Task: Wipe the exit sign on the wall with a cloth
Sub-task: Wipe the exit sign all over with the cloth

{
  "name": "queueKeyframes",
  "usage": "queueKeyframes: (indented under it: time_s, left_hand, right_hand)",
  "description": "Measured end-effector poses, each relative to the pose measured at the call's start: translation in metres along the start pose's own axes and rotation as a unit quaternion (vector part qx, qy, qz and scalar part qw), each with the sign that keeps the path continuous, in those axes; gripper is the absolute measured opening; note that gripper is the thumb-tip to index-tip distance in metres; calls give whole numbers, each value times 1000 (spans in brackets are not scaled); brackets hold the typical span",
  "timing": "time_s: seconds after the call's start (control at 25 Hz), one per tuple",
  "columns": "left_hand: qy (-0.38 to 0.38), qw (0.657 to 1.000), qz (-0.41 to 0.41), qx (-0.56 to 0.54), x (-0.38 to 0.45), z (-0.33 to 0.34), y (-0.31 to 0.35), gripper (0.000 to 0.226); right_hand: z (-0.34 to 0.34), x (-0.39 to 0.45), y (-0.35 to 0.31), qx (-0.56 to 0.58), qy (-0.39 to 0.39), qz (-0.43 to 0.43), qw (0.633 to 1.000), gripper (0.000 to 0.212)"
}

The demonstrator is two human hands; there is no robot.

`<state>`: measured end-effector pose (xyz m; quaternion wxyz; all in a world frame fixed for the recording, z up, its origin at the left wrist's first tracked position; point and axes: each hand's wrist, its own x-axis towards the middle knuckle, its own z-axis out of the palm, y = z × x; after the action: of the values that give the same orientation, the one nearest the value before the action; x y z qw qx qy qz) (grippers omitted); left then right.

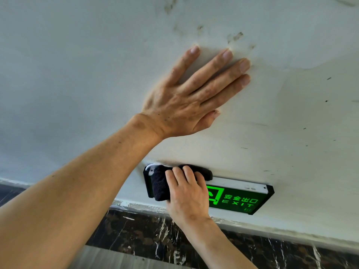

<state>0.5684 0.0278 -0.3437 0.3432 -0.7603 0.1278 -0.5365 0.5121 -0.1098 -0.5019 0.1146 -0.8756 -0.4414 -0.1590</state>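
Note:
A green lit exit sign [239, 199] in a black frame is fixed low on the white wall [77, 74], just above the skirting. My right hand [187, 193] presses a dark cloth [160, 186] over the sign's left end, its fingers curled over the top edge. The cloth hides that end of the sign and part of its white top strip. My left hand [191, 96] lies flat on the wall above the sign, fingers spread, holding nothing.
Grey smudges [235, 36] mark the wall above my left fingertips, and small dark specks dot it to the right. A dark marble skirting [147, 233] with white veins runs below the sign, with a grey floor [108, 259] under it.

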Motion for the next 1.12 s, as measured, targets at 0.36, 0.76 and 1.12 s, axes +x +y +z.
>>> queueKeyframes:
  time_s: [0.36, 0.76, 1.12]
  left_hand:
    - [5, 1000, 8, 21, 1, -2, 0, 71]
    - [-1, 999, 16, 31, 0, -3, -1, 69]
    - [2, 999, 20, 33, 1, -5, -2, 65]
  right_hand:
    - [-8, -20, 40, -30, 18, 30, 999, 51]
    - [-18, -40, 80, -59, 22, 54, 997, 56]
    - [-22, -50, 102, -64, 17, 58, 996, 59]
